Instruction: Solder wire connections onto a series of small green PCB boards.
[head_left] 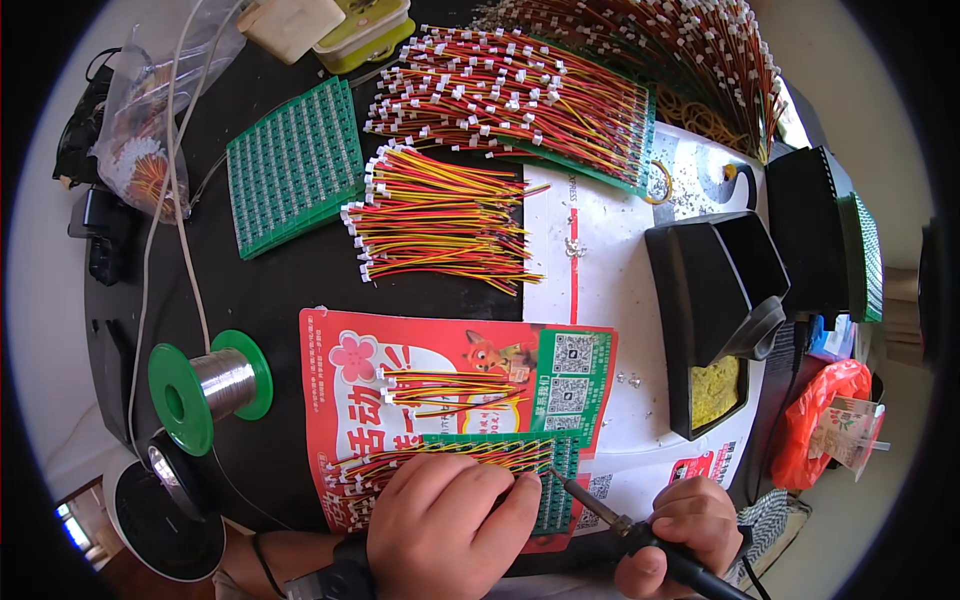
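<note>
My right hand (690, 535) grips a soldering iron (636, 536) like a pen, its tip touching or just above a green circuit board panel (560, 508). My left hand (450, 520) rests over the same panel, fingers bent and pressed together close to the tip. What its fingertips pinch is hidden beneath them. Red, yellow and black wires (490, 455) with white plugs run across the panel and partly under that hand. Just beyond lies a small row of loose wires (455, 385) on a red printed sheet (330, 400).
A green spool of solder wire (225, 385) stands left. Farther back lie a wire bundle (440, 220), stacked bare panels (295, 165) and wired panels (520, 100). At right are a black iron stand (710, 290) with a yellow sponge (715, 390) and an orange plastic bag (810, 420).
</note>
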